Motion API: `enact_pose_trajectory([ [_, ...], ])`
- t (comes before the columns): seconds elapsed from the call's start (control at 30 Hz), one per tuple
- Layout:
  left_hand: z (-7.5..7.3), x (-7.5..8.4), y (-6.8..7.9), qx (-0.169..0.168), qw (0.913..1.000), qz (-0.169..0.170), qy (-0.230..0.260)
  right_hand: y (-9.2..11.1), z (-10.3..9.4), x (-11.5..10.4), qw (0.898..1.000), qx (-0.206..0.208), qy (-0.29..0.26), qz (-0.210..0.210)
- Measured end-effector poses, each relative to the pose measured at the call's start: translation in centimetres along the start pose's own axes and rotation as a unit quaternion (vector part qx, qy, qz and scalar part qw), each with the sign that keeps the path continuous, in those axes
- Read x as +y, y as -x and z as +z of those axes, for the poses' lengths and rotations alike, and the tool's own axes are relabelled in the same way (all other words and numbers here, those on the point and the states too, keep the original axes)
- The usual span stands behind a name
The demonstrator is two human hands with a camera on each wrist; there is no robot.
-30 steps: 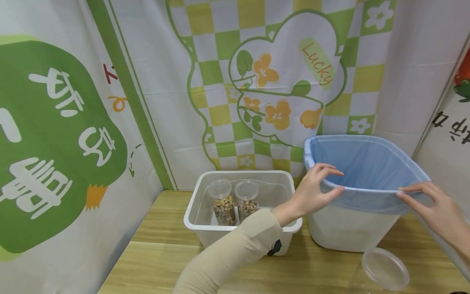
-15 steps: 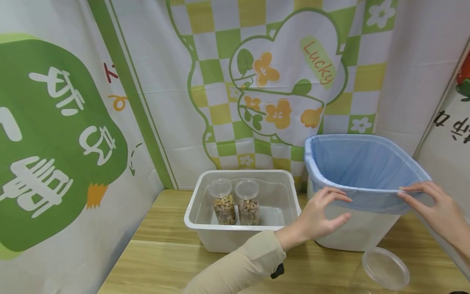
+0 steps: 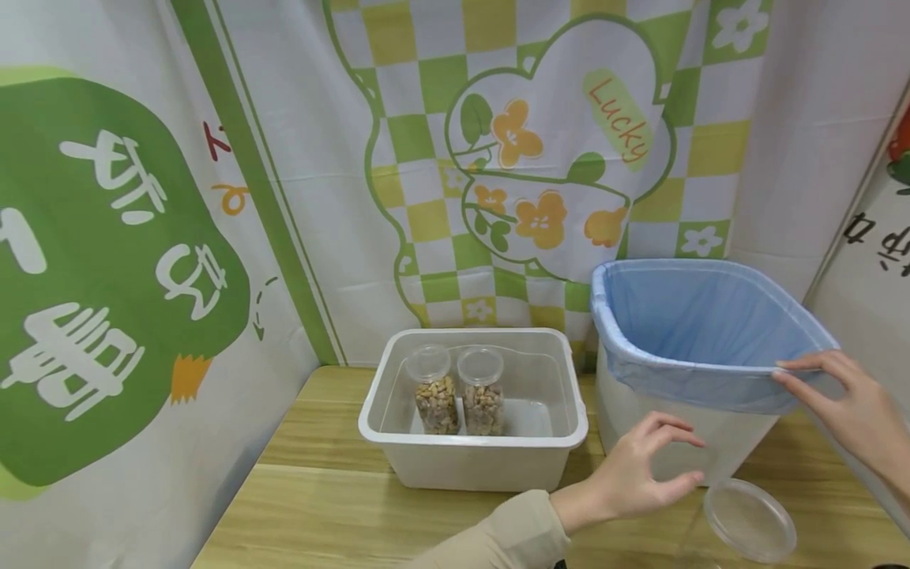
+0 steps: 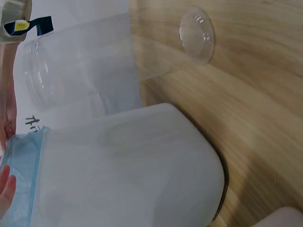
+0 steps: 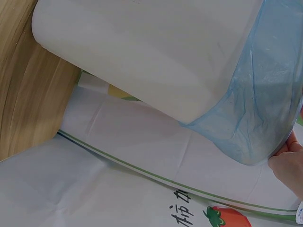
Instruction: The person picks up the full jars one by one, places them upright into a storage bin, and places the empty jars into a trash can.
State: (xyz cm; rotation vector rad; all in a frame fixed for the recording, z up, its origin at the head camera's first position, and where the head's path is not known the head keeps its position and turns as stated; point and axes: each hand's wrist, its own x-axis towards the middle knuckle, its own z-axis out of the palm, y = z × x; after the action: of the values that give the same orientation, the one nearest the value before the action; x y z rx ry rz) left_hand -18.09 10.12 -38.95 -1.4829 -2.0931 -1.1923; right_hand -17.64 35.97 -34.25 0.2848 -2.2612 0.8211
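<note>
A white trash bin [image 3: 739,431] is lined with a blue trash bag [image 3: 700,316], folded down over its rim. My right hand [image 3: 849,399] pinches the bag at the front right corner of that rim, between thumb and fingers; the right wrist view shows the same hand [image 5: 289,165] at the bag's edge. Low in front of the bin, my left hand [image 3: 643,470] is apart from the bag, thumb and fingers spread and holding nothing. Right of it stands a clear plastic jar [image 3: 750,520] without a lid.
Left of the bin, a white tub [image 3: 483,462] holds two lidded clear jars [image 3: 436,403] of small tan pieces. A clear lid [image 4: 197,35] lies on the wooden table [image 4: 255,85] beside the open jar. Printed cloth [image 3: 426,166] hangs behind.
My left hand has let go of the bin's front rim and moved down and toward me. My right hand keeps its pinch on the bag at the right corner.
</note>
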Motion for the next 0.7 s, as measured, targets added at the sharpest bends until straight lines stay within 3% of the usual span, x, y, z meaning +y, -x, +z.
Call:
enact_pose_trajectory([
  [0.33, 2.0, 0.8, 1.5, -0.056, 0.9981, 0.009, -0.024, 0.0, -0.2, 0.0, 1.000, -0.003, -0.015, 0.002],
  [0.47, 2.7, 1.1, 2.0, -0.065, 0.9967, 0.007, -0.048, 0.0, -0.3, 0.0, 1.000, -0.011, -0.012, 0.000],
  [0.63, 3.6, 1.3, 2.6, -0.081, 0.9945, -0.020, -0.063, 0.1, -0.3, 0.1, 1.000, -0.012, -0.009, -0.003],
  [0.7, 4.0, 1.3, 2.7, -0.076, 0.9947, -0.012, -0.068, 0.1, -0.2, 0.1, 1.000, -0.012, -0.007, -0.002],
])
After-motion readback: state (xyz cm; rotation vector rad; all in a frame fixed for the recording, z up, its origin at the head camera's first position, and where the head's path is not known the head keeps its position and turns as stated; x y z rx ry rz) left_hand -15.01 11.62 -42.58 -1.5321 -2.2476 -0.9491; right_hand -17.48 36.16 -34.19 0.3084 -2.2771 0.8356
